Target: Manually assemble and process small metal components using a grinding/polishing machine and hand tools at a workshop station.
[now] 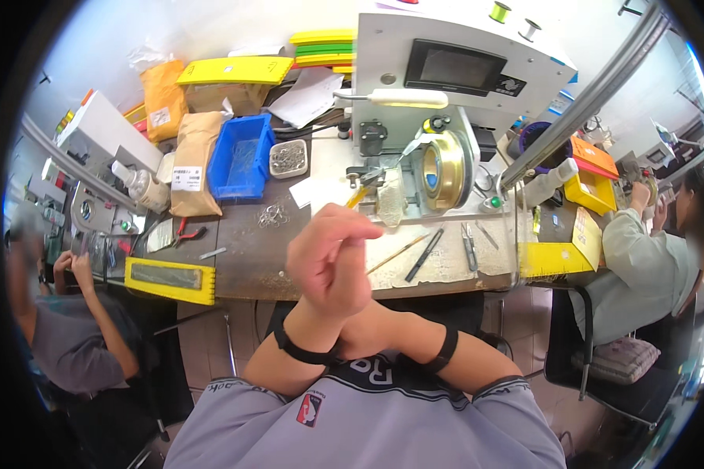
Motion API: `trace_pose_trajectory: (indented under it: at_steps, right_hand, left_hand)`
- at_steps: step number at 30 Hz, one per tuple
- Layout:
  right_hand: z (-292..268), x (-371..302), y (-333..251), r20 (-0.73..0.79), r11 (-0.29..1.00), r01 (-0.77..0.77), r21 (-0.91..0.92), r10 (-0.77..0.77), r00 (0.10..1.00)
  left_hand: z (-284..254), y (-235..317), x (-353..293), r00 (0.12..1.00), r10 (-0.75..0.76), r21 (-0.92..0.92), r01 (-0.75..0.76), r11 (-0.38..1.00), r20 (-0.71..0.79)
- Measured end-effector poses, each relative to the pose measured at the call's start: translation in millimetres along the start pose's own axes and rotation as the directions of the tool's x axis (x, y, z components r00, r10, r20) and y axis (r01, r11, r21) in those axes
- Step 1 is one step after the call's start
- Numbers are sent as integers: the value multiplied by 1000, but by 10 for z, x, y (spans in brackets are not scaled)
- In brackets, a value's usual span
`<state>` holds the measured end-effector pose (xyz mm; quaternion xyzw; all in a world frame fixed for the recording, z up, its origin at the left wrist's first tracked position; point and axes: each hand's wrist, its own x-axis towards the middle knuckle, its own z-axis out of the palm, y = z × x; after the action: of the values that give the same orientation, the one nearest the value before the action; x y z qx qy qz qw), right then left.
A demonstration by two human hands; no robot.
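Observation:
My left hand (330,262) is raised in front of the bench edge, its fingers curled in toward the thumb. Whatever it holds, if anything, cannot be made out. My right hand (361,332) is crossed against the left wrist, which covers its fingers. Beyond the left hand stands a grey benchtop machine (391,47) with a dark screen (455,66) and a brass-coloured wheel (443,170). On the pale work sheet (485,266) to the right of the hand lie a thin brown stick (397,253), a dark pen-like tool (424,255), small snips (468,246) and tweezers (487,234).
To the left are a blue bin (241,160), a dish of small metal parts (289,159), a brown paper bag (194,164), red-handled pliers (186,232) and a yellow tray (170,280). A metal post (587,94) slants at right. Co-workers (641,242) sit on both sides.

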<state>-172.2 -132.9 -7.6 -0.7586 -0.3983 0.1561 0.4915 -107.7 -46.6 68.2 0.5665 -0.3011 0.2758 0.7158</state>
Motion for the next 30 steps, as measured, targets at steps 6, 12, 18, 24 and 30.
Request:
trace_pose_trajectory:
  at_steps: [6, 12, 18, 24, 30]
  right_hand:
    - [-67, 34, -57, -181, 991, 40, -124, -62, 982]
    - [-578, -312, -212, -370, 973, -156, -171, 84, 925]
    - [-998, -588, -486, -773, 974, -220, -60, 94, 627]
    - [-1155, -520, -477, -904, 979, -203, -17, 72, 421]
    - [-1154, -482, -322, -905, 896, -307, -322, -195, 379]
  left_hand:
    - [-180, 5, 38, 976, -202, -117, 191, 975, -88]
    - [-409, 211, -124, 984, -178, 36, 178, 983, -4]
    - [-17, 404, -619, 535, -352, 313, 167, 935, 768]
    - [414, 354, -879, 520, -293, 306, 62, 950, 802]
    - [547, 343, -917, 476, -328, 369, 8, 929, 816]
